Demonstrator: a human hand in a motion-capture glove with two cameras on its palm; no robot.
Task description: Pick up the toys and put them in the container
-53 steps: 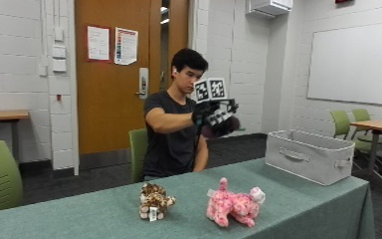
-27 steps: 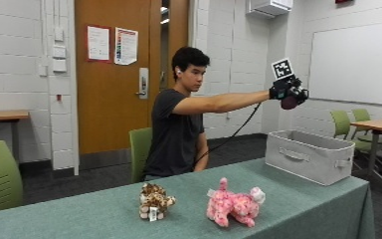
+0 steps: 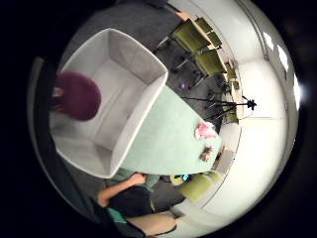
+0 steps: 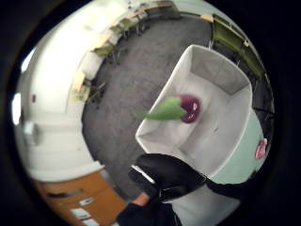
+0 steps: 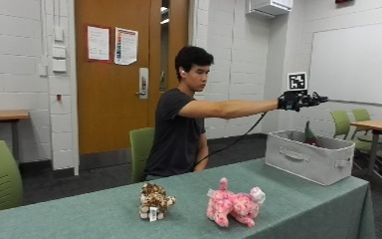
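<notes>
While the green table [image 5: 323, 199] fills the foreground of the outside view, its near and left parts are cut off by the edge, and the grey fabric container [image 5: 308, 155] stands on its far right end with its inside hidden by its own front wall. From the palm views the container [image 3: 130, 94] shows as an open bin with pale walls and floor. A person sits behind the table with the right arm stretched straight out, and the gloved right hand [image 5: 298, 100] hangs above the container, well apart from its rim; its fingers look spread and hold nothing, though they are small and hard to make out from outside. In the thumb side palm view part of the black glove [image 4: 169, 175] shows at the edge with nothing in it. A purple toy with a green leafy top [image 4: 178, 108] is inside the container's outline, seemingly in the air over its floor; whether it touches the floor cannot be told. From outside only its green tip [image 5: 307, 131] and a bit of purple show above the rim. On the table, well apart from the container, the pink plush toy [image 5: 235, 203] stands near the front edge, and the smaller spotted brown plush toy [image 5: 154, 199] stands just beside it, its details too small to read.
</notes>
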